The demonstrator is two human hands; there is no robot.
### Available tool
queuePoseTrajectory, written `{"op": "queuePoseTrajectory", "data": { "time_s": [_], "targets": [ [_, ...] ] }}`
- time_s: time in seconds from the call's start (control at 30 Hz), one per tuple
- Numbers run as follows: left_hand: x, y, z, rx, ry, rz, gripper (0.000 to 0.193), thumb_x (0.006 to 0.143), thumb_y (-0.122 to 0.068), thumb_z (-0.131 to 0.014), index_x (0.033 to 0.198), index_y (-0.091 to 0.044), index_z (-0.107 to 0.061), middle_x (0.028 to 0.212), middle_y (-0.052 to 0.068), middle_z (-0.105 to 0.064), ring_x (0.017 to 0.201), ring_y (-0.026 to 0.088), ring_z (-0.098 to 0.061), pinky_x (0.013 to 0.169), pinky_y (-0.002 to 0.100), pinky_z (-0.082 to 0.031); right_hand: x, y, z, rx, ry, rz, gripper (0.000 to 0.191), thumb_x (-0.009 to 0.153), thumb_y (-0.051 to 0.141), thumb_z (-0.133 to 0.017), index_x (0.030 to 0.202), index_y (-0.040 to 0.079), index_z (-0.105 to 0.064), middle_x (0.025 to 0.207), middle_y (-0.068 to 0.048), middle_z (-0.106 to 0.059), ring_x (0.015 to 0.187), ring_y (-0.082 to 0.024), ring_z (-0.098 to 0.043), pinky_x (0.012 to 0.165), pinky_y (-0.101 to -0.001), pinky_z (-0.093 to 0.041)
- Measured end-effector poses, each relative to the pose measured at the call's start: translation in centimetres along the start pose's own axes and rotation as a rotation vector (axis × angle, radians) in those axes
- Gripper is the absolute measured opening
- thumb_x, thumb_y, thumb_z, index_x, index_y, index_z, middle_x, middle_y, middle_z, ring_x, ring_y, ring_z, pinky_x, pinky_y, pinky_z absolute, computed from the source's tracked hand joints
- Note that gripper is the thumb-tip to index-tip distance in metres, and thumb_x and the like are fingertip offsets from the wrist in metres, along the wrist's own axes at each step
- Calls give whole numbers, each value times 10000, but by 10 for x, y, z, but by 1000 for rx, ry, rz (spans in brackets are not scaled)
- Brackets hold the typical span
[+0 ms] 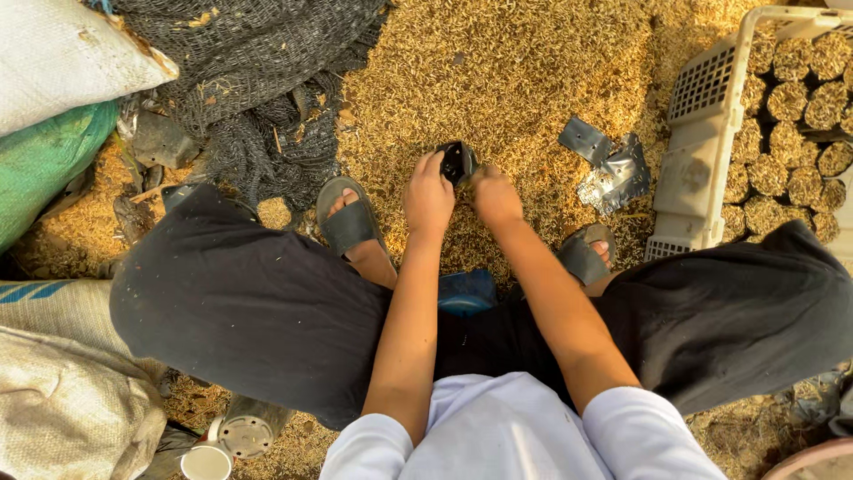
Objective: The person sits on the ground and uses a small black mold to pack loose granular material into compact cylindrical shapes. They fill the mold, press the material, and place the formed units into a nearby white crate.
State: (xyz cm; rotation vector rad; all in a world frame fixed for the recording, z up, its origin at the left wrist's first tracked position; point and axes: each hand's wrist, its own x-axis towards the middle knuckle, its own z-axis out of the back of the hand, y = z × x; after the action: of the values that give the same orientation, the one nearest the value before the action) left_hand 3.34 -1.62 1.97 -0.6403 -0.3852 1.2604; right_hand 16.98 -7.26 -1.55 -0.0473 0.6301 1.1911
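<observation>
We sit low over a floor of husk (515,80), knees spread, and both hands meet at the centre of the frame. Our left hand (428,197) and right hand (494,197) are close together, each pinching one small black pouch (458,162) between them; the left fingers close on its left edge, the right fingers on its lower right edge. The pouch sits just above the knuckles, over the husk, and whether it touches the husk we cannot tell. It looks squarish, so we cannot give it a long axis; its open top seems to face up toward the top of the frame.

Counted: two sandals, the left sandal (348,222) and the right sandal (583,256), both grey, toes toward the top of the frame. Two or three flat silvery pouches (609,171) lie on the husk right of the hands, crumpled and overlapping. One pale plastic crate (702,151) stands at the right edge, packed with round straw-coloured bundles (791,133) standing on end, more than a dozen showing.

At upper left lie one white sack (62,53) and one green sack (44,160), with dark netting (258,80) heaped beside them. Another pale woven sack (62,391) fills the lower left. Near the bottom edge sit one metal can (247,428) and one white cup (205,462), just beside each other. A blue object (468,292) shows between our legs.
</observation>
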Motion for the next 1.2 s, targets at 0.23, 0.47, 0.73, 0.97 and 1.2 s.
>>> {"op": "queuePoseTrajectory", "data": {
  "time_s": [0.23, 0.47, 0.73, 0.97, 1.2],
  "targets": [
    [2, -12, -18, 140, -41, -135, 416, 852, -26, -686, 1263, -89, -712, 1359, 63, -668, 1064, 298, -728, 938, 457, -557, -10, -62, 74, 811, 92, -229, 765, 841, 406, -858, 1480, 127, -542, 1325, -196, -672, 1163, -304, -678, 951, -472, -586],
    [-2, -21, -27, 97, 144, -131, 400, 853, -12, -713, 1252, -31, -695, 1399, 72, -642, 1003, 308, -733, 926, 446, -568, -19, -35, 78, 1562, 155, -165, 604, 1056, 376, -634, 1499, -11, -492, 1257, -164, -674, 1097, -263, -687, 951, -461, -608],
    [-2, -9, -28, -9, 149, -167, 497, 819, 11, -702, 1312, -38, -665, 1426, 75, -626, 977, 301, -742, 893, 402, -592, -8, -56, 46, 835, -166, -80, 494, 1033, 392, -574, 1420, 88, -624, 1322, -154, -721, 1152, -294, -720, 1006, -465, -595],
    [-2, -1, -22, -226, 256, 67, 532, 851, -23, -686, 1375, -93, -626, 1428, 65, -614, 823, 247, -747, 824, 368, -601, -21, -40, 1, 178, -134, 69, 847, 868, 516, -818, 1464, 16, -484, 1509, -329, -414, 1398, -481, -426, 1106, -530, -412],
    [-2, 2, -17, -21, 381, 87, 677, 848, 22, -659, 1484, -140, -491, 1564, 52, -441, 885, 221, -727, 746, 357, -606, -42, 5, 13, 139, -65, -163, 966, 748, 544, -862, 1515, 161, -417, 1555, -195, -315, 1413, -416, -377, 1129, -528, -365]
  ]
}}
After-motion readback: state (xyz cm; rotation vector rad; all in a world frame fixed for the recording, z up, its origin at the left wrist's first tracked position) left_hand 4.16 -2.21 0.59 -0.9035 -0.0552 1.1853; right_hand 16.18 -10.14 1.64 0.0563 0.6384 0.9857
